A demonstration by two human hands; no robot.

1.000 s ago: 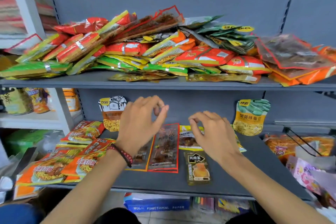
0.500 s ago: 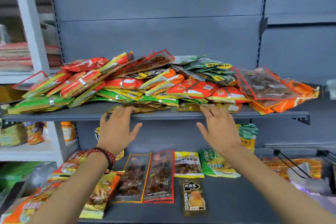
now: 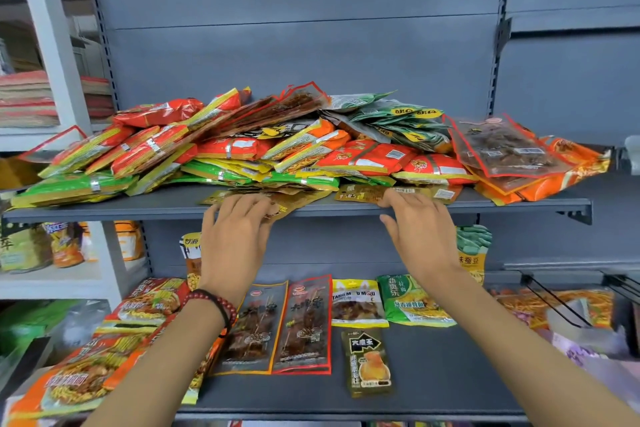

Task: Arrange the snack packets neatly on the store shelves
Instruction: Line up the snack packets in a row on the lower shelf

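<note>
Head view, nearest first: lower shelf (image 3: 433,388) with packets laid flat: orange noodle packets (image 3: 79,381) overlapping at its left front edge; two long clear meat-skewer packets (image 3: 277,326) side by side near the middle; small dark packet with a chick picture (image 3: 367,362) just right of them, closer to the front edge; yellow packet (image 3: 357,303) and green packet (image 3: 414,302) in a row behind it. Above these, both arms reaching up to the front edge of the upper shelf (image 3: 138,210). Left hand (image 3: 235,236), beaded bracelet (image 3: 216,305) on its wrist, fingers spread and loosely open, tips resting on a flat gold packet (image 3: 294,201) overhanging the edge. Right hand (image 3: 420,232) likewise spread open, fingertips touching another gold packet (image 3: 367,192), gripping nothing. Behind, heaped across the upper shelf to its back panel: loose pile of snack packets (image 3: 277,146), red, orange, green and clear, slanted and overlapping.
</note>
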